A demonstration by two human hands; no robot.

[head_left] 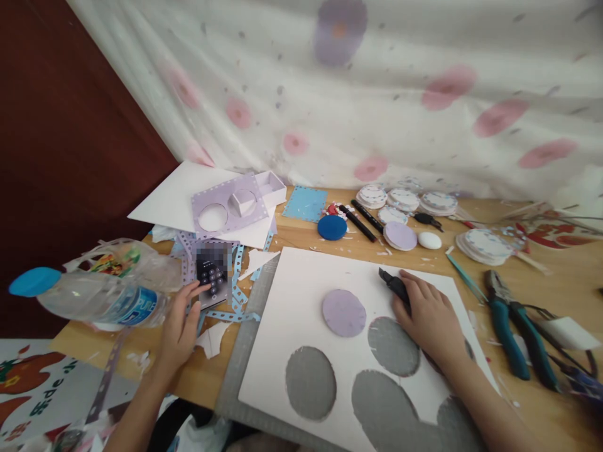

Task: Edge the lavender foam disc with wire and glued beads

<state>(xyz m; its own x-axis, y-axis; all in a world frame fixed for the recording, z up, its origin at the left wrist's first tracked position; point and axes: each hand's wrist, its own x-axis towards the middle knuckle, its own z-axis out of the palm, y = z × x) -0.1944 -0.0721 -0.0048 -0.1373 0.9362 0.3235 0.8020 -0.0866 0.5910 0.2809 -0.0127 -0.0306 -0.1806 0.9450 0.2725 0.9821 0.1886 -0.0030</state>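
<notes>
My left hand (181,323) reaches over a phone (213,285) lying on paper scraps, its fingers stretched out and one fingertip at the screen, which shows round keypad buttons. My right hand (431,317) is wrapped round a black utility knife (394,285) and rests on a white foam-like board (301,289). Several round holes are cut through this board, and a grey cutting mat (311,384) shows through them. A lilac disc (343,312) lies on the board, left of my right hand.
A water bottle (108,300) lies at the left. Pliers (516,333) and a turquoise pointed tool (466,276) sit at the right. Behind the board are a blue disc (332,227), black markers (358,223) and stacked white discs (485,245). A lilac sheet (228,204) lies at back left.
</notes>
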